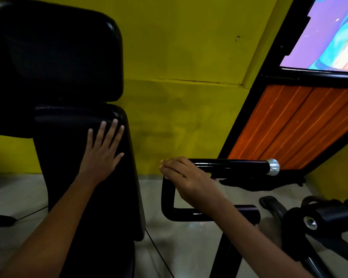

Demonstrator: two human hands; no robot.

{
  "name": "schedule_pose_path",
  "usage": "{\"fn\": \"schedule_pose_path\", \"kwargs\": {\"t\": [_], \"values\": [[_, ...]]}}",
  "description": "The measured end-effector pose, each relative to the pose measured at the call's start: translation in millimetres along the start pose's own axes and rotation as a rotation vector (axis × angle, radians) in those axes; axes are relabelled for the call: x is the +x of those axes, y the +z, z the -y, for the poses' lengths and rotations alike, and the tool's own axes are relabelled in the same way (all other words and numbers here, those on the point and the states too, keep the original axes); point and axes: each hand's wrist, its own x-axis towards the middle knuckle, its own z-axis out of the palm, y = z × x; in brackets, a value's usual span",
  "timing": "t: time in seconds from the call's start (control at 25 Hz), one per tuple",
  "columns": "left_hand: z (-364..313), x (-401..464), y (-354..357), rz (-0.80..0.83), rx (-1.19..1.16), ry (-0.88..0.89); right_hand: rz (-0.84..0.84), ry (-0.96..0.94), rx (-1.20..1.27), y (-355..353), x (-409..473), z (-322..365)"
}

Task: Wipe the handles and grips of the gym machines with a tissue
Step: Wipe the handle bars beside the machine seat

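Observation:
A black U-shaped machine handle [235, 167] with a silver end cap [273, 167] runs to the right at mid height, with a lower grip [247, 214] below it. My right hand [185, 177] curls over the bend at the left end of the upper bar. No tissue shows in that hand; whatever lies under the fingers is hidden. My left hand [102, 153] rests flat, fingers straight and spread, on the black padded backrest [84, 177] of the machine.
A second black pad [56, 53] sits above the backrest. Behind stands a yellow wall [179, 57]. An orange slatted panel [293, 125] in a black frame leans at the right. More black machine parts [319, 219] lie lower right on the pale floor [189, 247].

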Motion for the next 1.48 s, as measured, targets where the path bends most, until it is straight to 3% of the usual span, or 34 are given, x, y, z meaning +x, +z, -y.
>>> {"fn": "schedule_pose_path", "kwargs": {"t": [0.24,0.48,0.64,0.88,1.04,1.28,1.48], "values": [[10.9,3.6,1.7,0.000,-0.020,0.029,-0.019,-0.239,-0.093,-11.3,-15.6,1.6],[7.8,4.5,-0.2,0.029,-0.013,0.025,-0.101,-0.106,-0.123,1.1,-2.3,8.0],[7.0,4.2,-0.6,0.024,-0.016,0.014,0.045,-0.192,-0.103,5.4,-25.9,19.4],[5.7,3.7,-0.8,0.028,-0.007,0.010,-0.006,-0.165,-0.197,13.1,-12.1,23.6],[5.5,3.9,-0.3,0.033,-0.011,0.003,0.130,-0.224,-0.217,23.1,-33.8,33.1],[5.8,3.2,-0.2,0.023,-0.015,0.008,0.063,-0.179,-0.277,17.1,-13.8,31.6],[5.9,2.3,0.2,0.025,0.016,0.006,0.172,-0.288,-0.270,24.4,-53.4,44.4]]}}
